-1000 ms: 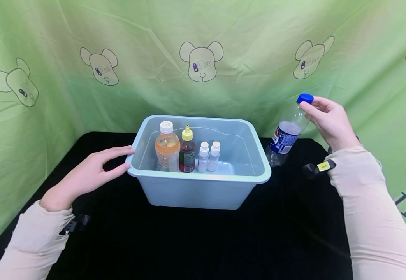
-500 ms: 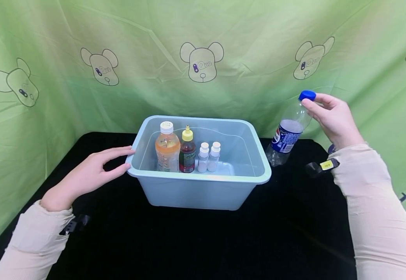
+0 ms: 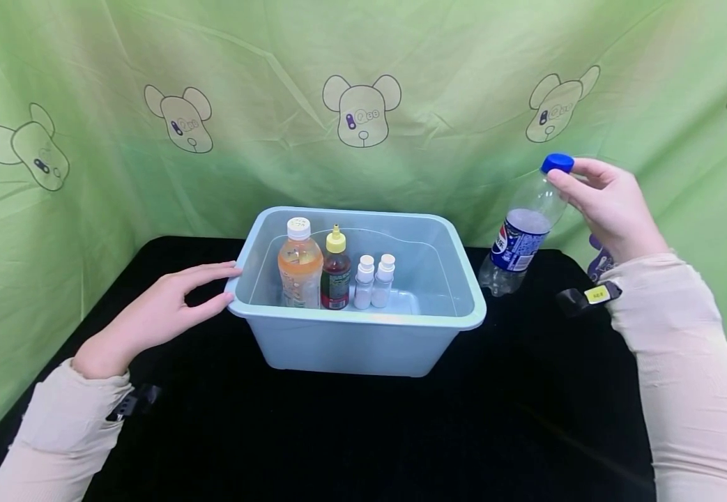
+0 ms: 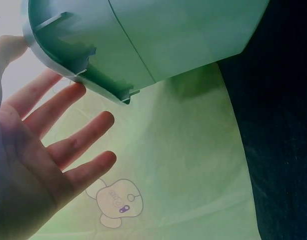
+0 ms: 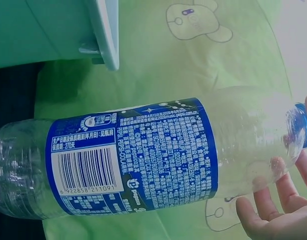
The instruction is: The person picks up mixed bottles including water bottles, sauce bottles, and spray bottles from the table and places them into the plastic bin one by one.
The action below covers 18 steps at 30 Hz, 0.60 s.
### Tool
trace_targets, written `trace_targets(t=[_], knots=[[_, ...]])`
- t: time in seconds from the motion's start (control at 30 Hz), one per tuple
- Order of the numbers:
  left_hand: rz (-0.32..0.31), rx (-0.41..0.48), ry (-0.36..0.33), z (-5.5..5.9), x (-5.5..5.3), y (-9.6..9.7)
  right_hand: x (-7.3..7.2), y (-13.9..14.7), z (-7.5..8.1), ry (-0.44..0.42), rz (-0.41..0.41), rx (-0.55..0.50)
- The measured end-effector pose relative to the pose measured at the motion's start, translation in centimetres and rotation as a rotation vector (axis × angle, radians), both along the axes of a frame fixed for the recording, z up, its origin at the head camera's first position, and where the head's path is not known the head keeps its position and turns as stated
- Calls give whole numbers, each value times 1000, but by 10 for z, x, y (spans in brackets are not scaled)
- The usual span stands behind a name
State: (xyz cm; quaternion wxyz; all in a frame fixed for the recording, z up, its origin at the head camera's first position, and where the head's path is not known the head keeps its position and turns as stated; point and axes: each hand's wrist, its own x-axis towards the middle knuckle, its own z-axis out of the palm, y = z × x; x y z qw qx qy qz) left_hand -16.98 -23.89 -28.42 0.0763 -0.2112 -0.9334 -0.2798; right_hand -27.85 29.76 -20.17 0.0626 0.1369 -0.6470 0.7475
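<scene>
My right hand [image 3: 614, 206] pinches a clear plastic Pepsi bottle [image 3: 522, 237] near its blue cap [image 3: 557, 162], to the right of the blue bin. The bottle leans, its base lower and to the left; I cannot tell if the base touches the table. In the right wrist view the blue label [image 5: 131, 157] with a barcode faces the camera. My left hand [image 3: 156, 314] touches the bin's left rim, its fingers [image 4: 88, 140] fairly straight and spread. Inside the bin [image 3: 350, 341] stand an orange drink bottle [image 3: 300, 265], a yellow-capped sauce bottle [image 3: 336, 275] and two small white-capped bottles [image 3: 364, 282].
A black cloth [image 3: 350, 439] covers the table under the bin. Green curtains [image 3: 263, 139] with printed bear heads hang behind and at both sides. Something purple [image 3: 600, 258] shows partly behind the right wrist.
My right hand has moved right and a little up, taking the Pepsi bottle along. The left hand, the bin and the bottles in it have stayed put.
</scene>
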Motion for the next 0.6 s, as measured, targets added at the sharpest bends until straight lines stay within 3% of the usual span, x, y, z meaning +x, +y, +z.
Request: trace_targets(t=[0.27,0.6], knots=[[0,6,-3,0,1,0,4,1,6,-3,4,60],[1,6,-2,0,0,0,7,-1,15,26,31,16]])
